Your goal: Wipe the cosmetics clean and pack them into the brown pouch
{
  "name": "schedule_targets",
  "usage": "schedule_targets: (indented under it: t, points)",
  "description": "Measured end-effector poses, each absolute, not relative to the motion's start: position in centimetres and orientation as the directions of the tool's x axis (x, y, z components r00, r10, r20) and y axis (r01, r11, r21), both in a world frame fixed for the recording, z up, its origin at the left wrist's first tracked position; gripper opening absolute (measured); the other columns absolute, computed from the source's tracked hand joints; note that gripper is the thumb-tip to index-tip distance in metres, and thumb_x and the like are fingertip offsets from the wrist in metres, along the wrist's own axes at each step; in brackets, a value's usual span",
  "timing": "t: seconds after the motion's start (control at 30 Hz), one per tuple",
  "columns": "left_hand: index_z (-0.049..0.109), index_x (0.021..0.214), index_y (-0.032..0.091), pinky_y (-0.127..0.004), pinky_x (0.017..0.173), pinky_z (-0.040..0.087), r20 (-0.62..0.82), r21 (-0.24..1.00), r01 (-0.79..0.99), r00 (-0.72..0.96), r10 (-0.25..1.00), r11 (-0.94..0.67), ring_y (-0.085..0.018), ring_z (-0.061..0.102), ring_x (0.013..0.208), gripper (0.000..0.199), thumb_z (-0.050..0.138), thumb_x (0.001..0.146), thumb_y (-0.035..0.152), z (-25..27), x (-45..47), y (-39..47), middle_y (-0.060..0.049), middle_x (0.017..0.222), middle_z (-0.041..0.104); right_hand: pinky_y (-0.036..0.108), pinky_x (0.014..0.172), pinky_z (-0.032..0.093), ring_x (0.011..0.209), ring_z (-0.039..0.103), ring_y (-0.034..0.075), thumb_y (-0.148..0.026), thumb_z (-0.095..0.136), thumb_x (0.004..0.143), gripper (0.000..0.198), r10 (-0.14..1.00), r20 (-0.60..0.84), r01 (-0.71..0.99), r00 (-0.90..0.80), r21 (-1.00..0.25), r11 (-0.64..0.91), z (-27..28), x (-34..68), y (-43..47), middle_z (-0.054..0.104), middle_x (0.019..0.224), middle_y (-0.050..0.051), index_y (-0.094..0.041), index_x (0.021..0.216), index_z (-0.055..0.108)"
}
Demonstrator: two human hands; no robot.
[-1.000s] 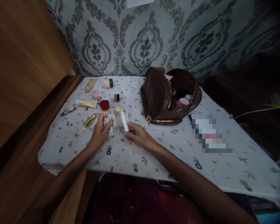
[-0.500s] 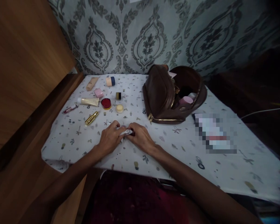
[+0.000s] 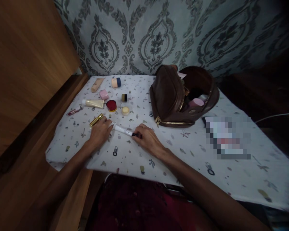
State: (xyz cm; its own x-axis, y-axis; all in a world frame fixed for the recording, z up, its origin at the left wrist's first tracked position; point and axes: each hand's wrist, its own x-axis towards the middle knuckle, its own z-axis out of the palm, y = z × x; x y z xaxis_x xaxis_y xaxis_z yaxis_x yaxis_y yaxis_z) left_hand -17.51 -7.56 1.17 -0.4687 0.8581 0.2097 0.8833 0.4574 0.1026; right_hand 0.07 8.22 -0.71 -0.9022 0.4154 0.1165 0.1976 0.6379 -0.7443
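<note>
A slim white tube (image 3: 122, 129) with a dark end spans the gap between my hands, just over the cloth-covered table. The fingers of my right hand (image 3: 146, 139) are closed around its dark end. At the white end, my left hand (image 3: 100, 131) is closed on the tip, which its fingers partly hide. Right by the left knuckles lies a gold lipstick-like tube (image 3: 96, 119). Beyond the hands sit a small cream-coloured round pot (image 3: 125, 111) and a red round jar (image 3: 111, 105).
A brown handbag (image 3: 168, 96) stands unzipped at the back right, with a pink-topped item inside. A blurred-out flat object (image 3: 225, 138) lies right of it. Back left are a cream squeeze tube (image 3: 94, 103), a beige tube (image 3: 97, 85), a pink item (image 3: 103, 94) and a navy-capped jar (image 3: 116, 82).
My left hand has moved left and slightly away from me, up to the gold tube. The hands were close together; now they are apart, with the white tube exposed between them.
</note>
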Motion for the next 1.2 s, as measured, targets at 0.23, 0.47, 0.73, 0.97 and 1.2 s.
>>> schedule_targets:
  t: [0.23,0.47,0.73,0.97,1.2]
  points:
    - [0.060,0.117,0.021,-0.034,0.089,0.048,0.308,0.297,0.889,-0.435,0.846,0.349,-0.022,0.057,0.100,0.026,0.046,0.096,0.025,1.7,-15.7,-7.0,-0.007,0.106,0.057,0.026,0.061,0.036,0.063,0.049,0.013,-0.011,0.066,0.078,0.010,0.433,0.118,0.192,-0.894,-0.770,0.608,-0.6,0.1,7.8,0.055,0.072,-0.001,-0.019,0.078,0.060]
    - [0.067,0.105,0.024,-0.026,0.064,0.044,0.111,0.107,0.948,-0.311,0.944,0.300,-0.021,0.056,0.099,0.027,0.042,0.100,0.036,2.4,-11.3,-5.1,-0.007,0.109,0.053,0.024,0.061,0.036,0.062,0.048,0.012,-0.007,0.064,0.075,0.016,0.389,0.253,0.087,-0.886,-0.734,0.674,-1.5,0.2,7.6,0.054,0.069,-0.003,-0.020,0.074,0.054]
    - [0.068,0.087,0.019,-0.029,0.072,0.042,0.207,0.087,0.935,-0.356,0.911,0.345,-0.020,0.054,0.090,0.032,0.046,0.099,0.039,1.8,-16.0,-6.7,-0.007,0.098,0.056,0.023,0.062,0.038,0.065,0.052,0.012,-0.012,0.067,0.080,0.012,0.378,0.258,0.104,-0.889,-0.691,0.715,-1.8,0.2,7.8,0.057,0.076,-0.001,-0.020,0.080,0.058]
    - [0.049,0.062,0.019,-0.034,0.080,0.041,0.269,0.347,0.865,-0.462,0.845,0.362,-0.019,0.050,0.078,0.046,0.036,0.102,0.038,0.6,-19.1,-7.6,-0.002,0.072,0.048,0.025,0.063,0.041,0.067,0.056,0.014,-0.017,0.065,0.084,0.009,0.383,0.237,0.094,-0.893,-0.734,0.673,-1.3,0.3,7.9,0.063,0.077,0.000,-0.019,0.093,0.063]
    - [0.060,0.090,0.018,-0.034,0.082,0.046,0.447,0.456,0.837,-0.508,0.736,0.302,-0.020,0.051,0.088,0.028,0.036,0.101,0.028,0.7,-17.2,-7.0,-0.005,0.088,0.049,0.026,0.062,0.042,0.065,0.056,0.014,-0.022,0.062,0.088,0.003,0.423,0.224,0.125,-0.878,-0.746,0.654,-1.0,0.5,8.0,0.064,0.075,0.000,-0.020,0.089,0.062]
